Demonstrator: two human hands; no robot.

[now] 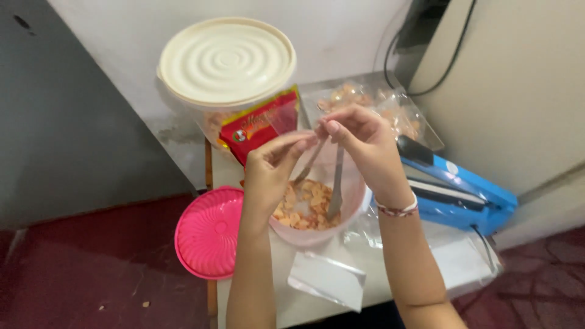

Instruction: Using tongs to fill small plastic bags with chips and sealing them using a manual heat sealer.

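White tabletop (317, 301) carries a translucent bowl (353, 210) of orange chips. Above the bowl, the right hand (359, 143) pinches metal tongs (334, 183); the left hand (271, 167) pinches their other arm. Left of the bowl lies a pink lid (207, 234).

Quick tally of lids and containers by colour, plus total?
Cream lid: 1
Pink lid: 1
Pink bowl with snacks, under the hands: 1
Clear tub beneath the cream lid: 1
Total: 4
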